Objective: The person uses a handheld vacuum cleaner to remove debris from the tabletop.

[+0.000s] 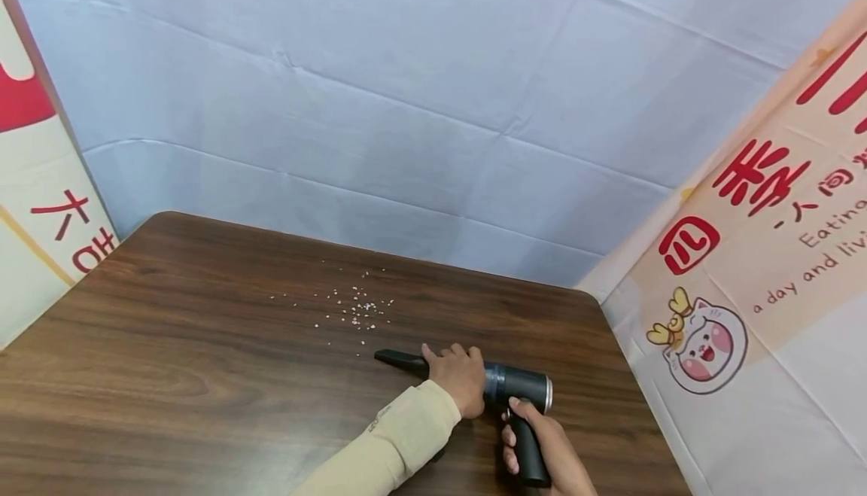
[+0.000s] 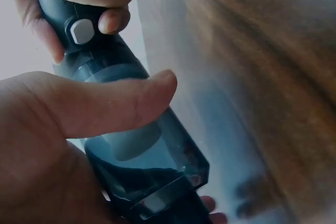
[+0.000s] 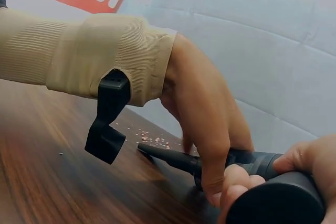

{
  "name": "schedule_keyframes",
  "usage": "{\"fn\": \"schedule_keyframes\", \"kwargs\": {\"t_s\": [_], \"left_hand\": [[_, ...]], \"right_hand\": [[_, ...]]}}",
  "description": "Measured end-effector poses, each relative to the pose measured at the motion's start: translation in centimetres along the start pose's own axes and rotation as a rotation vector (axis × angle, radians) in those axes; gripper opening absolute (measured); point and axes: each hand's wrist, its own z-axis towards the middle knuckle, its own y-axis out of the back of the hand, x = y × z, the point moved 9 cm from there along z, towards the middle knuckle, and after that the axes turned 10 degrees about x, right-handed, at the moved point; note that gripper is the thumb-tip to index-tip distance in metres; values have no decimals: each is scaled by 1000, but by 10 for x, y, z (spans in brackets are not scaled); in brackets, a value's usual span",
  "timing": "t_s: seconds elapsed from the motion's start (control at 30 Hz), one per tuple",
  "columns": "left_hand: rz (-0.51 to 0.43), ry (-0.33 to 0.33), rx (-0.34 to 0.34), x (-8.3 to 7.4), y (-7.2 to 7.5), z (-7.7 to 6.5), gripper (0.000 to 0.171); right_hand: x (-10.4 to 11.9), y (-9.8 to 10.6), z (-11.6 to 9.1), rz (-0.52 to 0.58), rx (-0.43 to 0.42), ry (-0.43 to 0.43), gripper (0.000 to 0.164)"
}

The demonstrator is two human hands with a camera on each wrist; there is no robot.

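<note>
A black handheld vacuum cleaner (image 1: pixel 518 384) with a clear bluish dust cup (image 2: pixel 131 156) is held low over the brown table. My left hand (image 1: pixel 458 377) grips its front section from above, the thumb lying across the dust cup in the left wrist view. The right hand (image 1: pixel 542 443) is wrapped around the pistol handle (image 1: pixel 528 451), near a light button (image 2: pixel 83 31). A slim black nozzle (image 1: pixel 401 360) points left, its tip close to scattered pale crumbs (image 1: pixel 359 311). In the right wrist view the nozzle tip overlaps the table beside the crumbs.
The wooden table (image 1: pixel 169 330) ends at a pale cloth backdrop (image 1: pixel 379 104) behind it. A printed banner (image 1: pixel 745 293) borders the right side, another printed panel (image 1: pixel 54 180) the left. A black wrist camera mount (image 3: pixel 107 119) hangs beneath the left sleeve.
</note>
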Motion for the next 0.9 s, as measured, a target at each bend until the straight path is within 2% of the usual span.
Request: {"fn": "schedule_keyframes", "kwargs": {"t_s": [0.23, 0.37, 0.63, 0.9], "left_hand": [[11, -72, -109, -1, 3, -3, 50], [12, -97, -149, -1, 2, -3, 46], [20, -120, -167, 1, 0, -1, 45], [28, -112, -197, 4, 2, -1, 46]], "right_hand": [[-5, 0, 3, 2, -5, -28, 39], [-4, -1, 4, 14, -6, -18, 40], [-2, -1, 5, 16, -1, -19, 40], [0, -3, 8, 31, -9, -21, 40]]}}
